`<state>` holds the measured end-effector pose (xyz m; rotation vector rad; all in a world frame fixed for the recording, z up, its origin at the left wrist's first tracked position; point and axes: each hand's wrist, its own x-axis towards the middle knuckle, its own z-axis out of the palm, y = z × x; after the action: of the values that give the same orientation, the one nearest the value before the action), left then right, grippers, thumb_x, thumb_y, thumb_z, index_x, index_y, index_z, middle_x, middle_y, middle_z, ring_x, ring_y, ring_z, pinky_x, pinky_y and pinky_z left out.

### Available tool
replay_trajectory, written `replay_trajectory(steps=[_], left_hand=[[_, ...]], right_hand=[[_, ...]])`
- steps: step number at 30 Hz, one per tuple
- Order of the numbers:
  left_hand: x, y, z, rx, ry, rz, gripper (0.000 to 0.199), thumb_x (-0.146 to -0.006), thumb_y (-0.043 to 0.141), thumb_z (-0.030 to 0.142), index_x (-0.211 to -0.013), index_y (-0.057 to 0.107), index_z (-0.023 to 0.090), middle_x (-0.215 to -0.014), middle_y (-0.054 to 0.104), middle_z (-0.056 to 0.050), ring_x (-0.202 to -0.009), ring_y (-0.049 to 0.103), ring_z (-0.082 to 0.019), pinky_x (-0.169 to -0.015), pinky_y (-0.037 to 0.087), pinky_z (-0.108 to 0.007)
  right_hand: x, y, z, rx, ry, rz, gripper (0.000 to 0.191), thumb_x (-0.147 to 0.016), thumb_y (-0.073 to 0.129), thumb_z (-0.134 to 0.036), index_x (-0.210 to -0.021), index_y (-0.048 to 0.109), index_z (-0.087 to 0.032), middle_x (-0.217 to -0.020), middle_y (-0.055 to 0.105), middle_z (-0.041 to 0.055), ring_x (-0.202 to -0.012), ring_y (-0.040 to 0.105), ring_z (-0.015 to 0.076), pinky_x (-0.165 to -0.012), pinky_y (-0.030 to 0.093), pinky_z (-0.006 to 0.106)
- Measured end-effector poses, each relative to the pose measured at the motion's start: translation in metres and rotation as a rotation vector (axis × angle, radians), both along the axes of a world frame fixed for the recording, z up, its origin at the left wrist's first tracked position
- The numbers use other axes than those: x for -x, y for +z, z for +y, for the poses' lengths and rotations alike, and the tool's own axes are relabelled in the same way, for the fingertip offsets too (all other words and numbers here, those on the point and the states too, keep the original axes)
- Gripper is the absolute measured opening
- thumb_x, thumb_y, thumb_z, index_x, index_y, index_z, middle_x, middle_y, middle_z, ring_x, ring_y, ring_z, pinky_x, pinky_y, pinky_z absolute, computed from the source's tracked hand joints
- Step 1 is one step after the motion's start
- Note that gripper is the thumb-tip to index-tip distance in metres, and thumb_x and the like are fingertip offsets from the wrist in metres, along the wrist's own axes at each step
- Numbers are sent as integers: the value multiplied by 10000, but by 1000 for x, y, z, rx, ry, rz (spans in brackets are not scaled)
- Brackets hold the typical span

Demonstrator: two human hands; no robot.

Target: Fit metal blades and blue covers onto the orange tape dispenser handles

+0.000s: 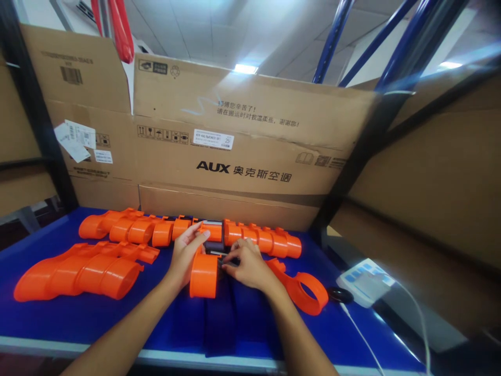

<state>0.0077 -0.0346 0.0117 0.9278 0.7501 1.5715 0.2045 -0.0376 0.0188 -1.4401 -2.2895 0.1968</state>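
Orange ring-shaped plastic (204, 277) sits clasped in your left hand (185, 255), likely for steadiness; your right hand (247, 265) pinches near-closed, contents unclear.

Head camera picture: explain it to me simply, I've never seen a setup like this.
There is no machine here, just a person's two bare hands. The camera sits on the person's head, looking forward and down. On the blue surface lie rows of curved orange pieces, with a white device and a small black rounded object at the right. Printed cardboard stands behind. The left hand holds an orange band; the right hand has its fingers at something dark beside it, too unclear to name.
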Motion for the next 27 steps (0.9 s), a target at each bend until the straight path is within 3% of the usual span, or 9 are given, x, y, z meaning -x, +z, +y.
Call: replay_trajectory(steps=[7,13,18,21,27], left_hand=[[0,-1,2,2,2,-3,642,-656,860,406,-1207,656,147,-670,570,39,-503,486,-74,-493,380,-202],[-1,-2,3,-2,10,5,655,-654,860,407,-1220,654,152,-697,571,39,-498,495,-68,-499,393,-203],[-3,-8,4,1,-19,41,637,-665,855,409,-1215,647,165,-792,616,14,-511,525,-72,-510,412,-220],[-5,-11,4,-11,-22,90,627,-676,849,409,-1217,642,168,-821,647,-4,-510,548,-85,-515,430,-234],[-9,-11,1,-80,-81,185,589,-715,821,396,-1224,637,163,-849,687,-39,-535,581,-111,-512,454,-243]], right_hand=[[0,-6,1,-37,37,10,126,-776,766,-341,-869,799,-262,-994,635,64,-987,544,259,-912,385,409],[-7,1,7,-195,-14,202,120,-836,686,-330,-852,724,-218,-941,667,67,-957,586,260,-882,448,407],[-11,4,10,-233,-55,568,256,-944,548,-424,-991,650,-194,-836,697,60,-704,629,201,-646,505,314],[-8,5,6,-233,-34,642,317,-956,536,-453,-1109,631,-192,-750,672,38,-588,589,173,-542,472,284],[3,11,-5,-389,101,489,232,-953,583,-346,-1122,684,-223,-991,695,91,-833,634,218,-776,521,360]])
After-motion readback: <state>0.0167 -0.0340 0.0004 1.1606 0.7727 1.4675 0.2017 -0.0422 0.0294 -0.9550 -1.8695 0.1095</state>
